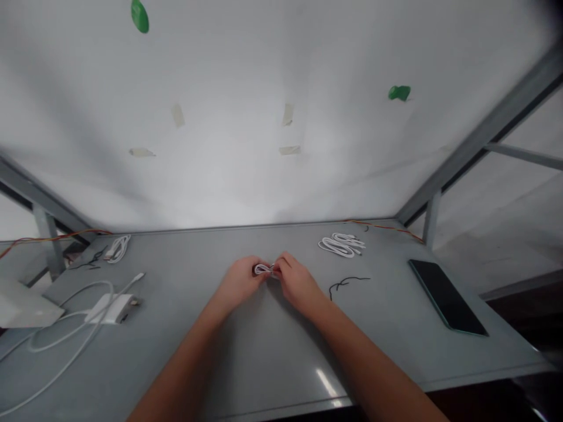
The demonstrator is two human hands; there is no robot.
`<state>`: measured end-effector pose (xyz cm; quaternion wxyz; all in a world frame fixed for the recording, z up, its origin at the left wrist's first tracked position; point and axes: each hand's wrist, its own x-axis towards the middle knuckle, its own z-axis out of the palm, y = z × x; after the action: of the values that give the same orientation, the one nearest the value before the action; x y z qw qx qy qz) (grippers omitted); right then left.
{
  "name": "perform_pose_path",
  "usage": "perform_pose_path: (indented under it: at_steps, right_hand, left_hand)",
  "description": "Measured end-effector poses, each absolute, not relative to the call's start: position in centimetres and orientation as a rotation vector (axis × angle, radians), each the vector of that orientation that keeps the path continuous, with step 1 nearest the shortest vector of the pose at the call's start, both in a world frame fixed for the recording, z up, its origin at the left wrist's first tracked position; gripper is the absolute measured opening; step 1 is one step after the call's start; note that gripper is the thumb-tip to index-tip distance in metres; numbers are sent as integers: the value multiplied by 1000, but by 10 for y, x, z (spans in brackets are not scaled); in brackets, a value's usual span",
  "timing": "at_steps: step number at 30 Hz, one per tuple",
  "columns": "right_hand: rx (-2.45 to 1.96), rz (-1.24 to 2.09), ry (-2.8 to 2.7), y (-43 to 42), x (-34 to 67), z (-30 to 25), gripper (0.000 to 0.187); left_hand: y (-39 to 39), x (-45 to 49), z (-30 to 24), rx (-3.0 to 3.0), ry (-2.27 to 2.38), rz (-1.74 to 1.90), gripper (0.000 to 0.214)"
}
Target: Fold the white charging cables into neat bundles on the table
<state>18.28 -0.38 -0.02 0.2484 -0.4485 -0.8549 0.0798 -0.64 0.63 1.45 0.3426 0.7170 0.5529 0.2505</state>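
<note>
Over the middle of the grey table, my left hand (243, 282) is closed around one end of a small folded bundle of white cable (263, 269). The fingers of my right hand (295, 281) pinch the same bundle at its right side, close against the left fingertips. A loop of the cable shows between the two hands; its remainder is hidden by my fingers. Whether a tie is around the bundle is too small to tell. Black twist ties (345, 282) lie to the right of my right hand.
Loose white cables (342, 244) lie at the back right, and a coiled white cable (118, 248) with more black ties (94, 258) at the back left. A white charger (109, 308) with a long cord is at left. A dark phone (448, 298) rests at right. Behind stands a white wall (233, 187).
</note>
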Motion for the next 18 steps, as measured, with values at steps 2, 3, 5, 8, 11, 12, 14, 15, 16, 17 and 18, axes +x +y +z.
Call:
perform_pose_path:
  at_steps: [2,3,5,8,11,12,14,15,16,17,18]
  right_hand:
    - [-1156,59,-2416,-5,179,1,23]
    - [-1121,3,-2452,-5,178,1,25]
    - [-1073,-66,-2505,-5,176,2,27]
    - [-1121,-114,-2521,-5,175,3,25]
    - [-1213,-80,-2463,-6,175,3,25]
    - [-1245,-42,-2422,-7,174,3,25]
    - [-1324,89,-2297,-7,172,3,23]
    - [-1370,184,-2205,-7,171,3,21]
    - [-1416,296,-2093,-6,170,3,18]
    - [-1456,429,-1960,-5,169,3,15]
    - [-1480,588,-1816,-3,168,4,12]
  left_hand:
    - [5,-5,16,1901,1452,656,21]
    - [4,-4,17,1926,1455,661,20]
    - [2,-3,18,1987,1441,677,20]
    - [0,-2,18,2047,1412,712,21]
    - [0,-1,15,2067,1422,724,18]
    - [0,0,14,2073,1433,726,17]
    - [0,3,14,2083,1438,740,18]
    - [0,4,14,2086,1437,751,19]
    - [-1,6,13,2091,1437,764,20]
    - [-2,8,13,2100,1437,778,21]
    - [-3,9,12,2111,1436,798,21]
